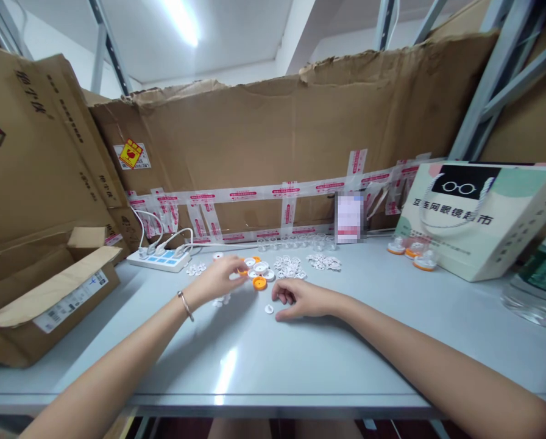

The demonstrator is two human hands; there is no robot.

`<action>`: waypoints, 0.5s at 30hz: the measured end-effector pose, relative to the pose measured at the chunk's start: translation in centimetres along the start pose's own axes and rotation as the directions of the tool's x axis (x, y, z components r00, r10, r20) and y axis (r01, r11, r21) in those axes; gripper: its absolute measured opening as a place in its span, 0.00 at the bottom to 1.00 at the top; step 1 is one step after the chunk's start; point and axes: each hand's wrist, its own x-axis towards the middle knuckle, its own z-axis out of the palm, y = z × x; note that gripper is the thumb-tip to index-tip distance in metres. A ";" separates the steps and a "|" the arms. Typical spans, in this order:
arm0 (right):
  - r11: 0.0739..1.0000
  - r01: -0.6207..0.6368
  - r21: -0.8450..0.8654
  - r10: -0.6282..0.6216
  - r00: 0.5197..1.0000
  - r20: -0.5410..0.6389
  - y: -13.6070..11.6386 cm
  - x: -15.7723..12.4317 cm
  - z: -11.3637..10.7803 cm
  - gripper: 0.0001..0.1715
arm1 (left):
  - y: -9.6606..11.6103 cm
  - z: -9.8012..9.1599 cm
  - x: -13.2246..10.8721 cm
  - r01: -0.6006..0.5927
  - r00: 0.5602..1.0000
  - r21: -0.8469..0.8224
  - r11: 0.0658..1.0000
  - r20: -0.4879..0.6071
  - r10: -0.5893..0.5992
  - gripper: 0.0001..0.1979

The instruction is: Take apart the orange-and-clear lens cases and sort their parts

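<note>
My left hand (225, 279), with a silver bracelet at the wrist, reaches over a cluster of round caps. Its thumb and fingers are apart beside an orange part; whether they touch it I cannot tell. In the cluster are white ring-shaped caps (260, 268) and an orange cap (259, 283) at the front. My right hand (303, 299) rests on the table with fingers loosely curled and the thumb apart. A small white disc (269, 310) lies just left of its fingertips. Small white pieces (221, 300) lie partly hidden under my left hand.
Behind are piles of white pieces (290, 268) and a row of clear parts (295, 244). A power strip (159, 261) and an open carton (49, 305) stand left. Orange-and-white assemblies (423, 261), a paper bag (465, 225) and a bottle (540, 280) stand right on the table (300, 366).
</note>
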 end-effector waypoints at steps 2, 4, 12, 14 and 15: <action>1.000 0.012 -0.005 -0.012 1.000 -0.003 0.0 0.1 0.1 0.21 | 2.3 0.8 -1.0 -0.096 0.987 -0.086 0.992 0.123 0.106 0.09; 1.000 0.021 -0.017 -0.021 1.000 -0.006 0.0 0.1 0.2 0.21 | 3.7 1.7 -1.6 -0.120 0.976 -0.117 0.986 0.168 0.139 0.08; 0.997 -0.040 -0.071 0.043 0.998 0.041 -1.0 -1.4 -3.3 0.17 | 4.3 4.2 -1.7 -0.106 0.982 -0.103 0.989 0.149 0.120 0.06; 0.984 -0.131 -0.117 0.124 0.990 -0.066 -0.5 -2.5 -5.9 0.15 | 4.3 4.2 -1.7 -0.098 0.983 -0.114 0.989 0.143 0.114 0.06; 0.970 -0.191 -0.152 0.166 0.972 -0.165 0.1 -3.2 -7.3 0.15 | 4.3 4.2 -1.8 -0.094 0.983 -0.120 0.988 0.143 0.111 0.06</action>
